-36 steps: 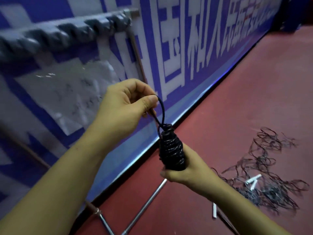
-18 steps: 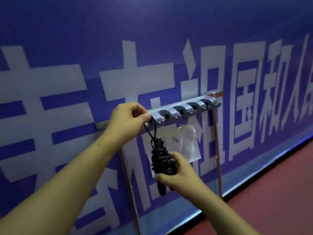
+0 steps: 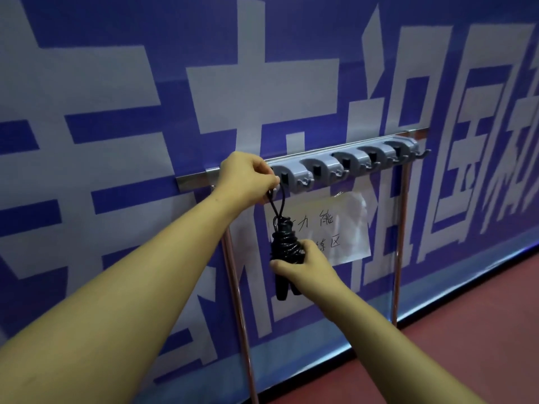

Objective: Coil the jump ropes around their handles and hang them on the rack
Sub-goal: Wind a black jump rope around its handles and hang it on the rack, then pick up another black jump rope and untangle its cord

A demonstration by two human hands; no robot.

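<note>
A black jump rope [image 3: 285,243], coiled around its two handles, hangs upright below the left end of the grey rack [image 3: 347,164]. My left hand [image 3: 248,177] pinches the rope's free loop at the rack's leftmost hook; the hook itself is hidden behind my fingers. My right hand [image 3: 303,265] grips the coiled bundle from the right side, with the handle ends sticking out below it. The rack has several grey clips and small hooks, all bare to the right of my left hand.
The rack stands on two thin metal legs [image 3: 237,287] against a blue banner wall [image 3: 116,112] with big white characters. A plastic-covered paper sign [image 3: 341,228] hangs behind the rope. Red floor [image 3: 466,330] lies at the lower right.
The view swung up from the floor to the rack. Both hands carried the coiled rope to the rack's left end, and the loop now sits at the leftmost hook.
</note>
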